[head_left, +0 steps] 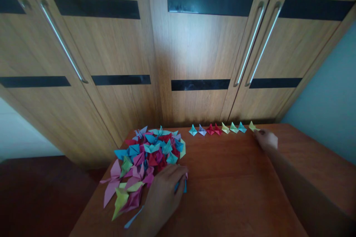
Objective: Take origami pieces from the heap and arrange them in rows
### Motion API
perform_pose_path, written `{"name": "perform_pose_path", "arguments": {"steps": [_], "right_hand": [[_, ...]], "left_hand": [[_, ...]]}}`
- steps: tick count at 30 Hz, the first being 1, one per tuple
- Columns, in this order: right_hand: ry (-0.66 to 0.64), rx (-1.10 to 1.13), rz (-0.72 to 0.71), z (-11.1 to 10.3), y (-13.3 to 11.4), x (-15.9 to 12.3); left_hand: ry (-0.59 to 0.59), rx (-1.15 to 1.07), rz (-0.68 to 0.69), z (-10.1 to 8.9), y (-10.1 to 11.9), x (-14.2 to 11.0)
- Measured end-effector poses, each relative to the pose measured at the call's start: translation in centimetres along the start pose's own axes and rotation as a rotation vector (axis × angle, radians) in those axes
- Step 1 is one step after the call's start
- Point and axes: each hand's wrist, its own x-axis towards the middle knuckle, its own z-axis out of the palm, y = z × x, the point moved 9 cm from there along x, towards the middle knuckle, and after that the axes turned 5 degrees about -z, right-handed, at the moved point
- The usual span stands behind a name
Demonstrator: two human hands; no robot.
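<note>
A heap of folded paper pieces (144,159) in pink, blue, red, teal and green lies on the left of a wooden table (222,185). My left hand (164,192) rests on the heap's near right edge, fingers curled over a blue folded piece (183,186). Along the table's far edge stands a row of small folded paper pieces (217,129). My right hand (267,140) reaches to the right end of that row and pinches a yellow-green folded piece (252,126).
Wooden wardrobe doors (194,52) with long metal handles and black strips stand directly behind the table. A pale blue wall (328,107) is at the right. Dark red floor (41,196) shows to the left of the table.
</note>
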Motion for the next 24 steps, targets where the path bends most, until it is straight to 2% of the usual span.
{"name": "perform_pose_path", "arguments": {"steps": [4,10,18,24], "right_hand": [[-0.128,-0.117,0.106,1.6,0.5,-0.1],[-0.195,-0.184,0.095,1.9,-0.6,-0.1],[-0.195,-0.175,0.091,2.0,-0.4,-0.3],[-0.113,-0.141,0.102,1.1,-0.3,-0.8]], "left_hand": [[-0.020,0.040,0.011,0.3,0.4,-0.2],[-0.039,0.062,0.031,0.5,1.0,-0.2],[-0.056,0.088,0.018,0.5,1.2,-0.1],[-0.038,0.100,0.048,0.6,1.4,-0.2]]}}
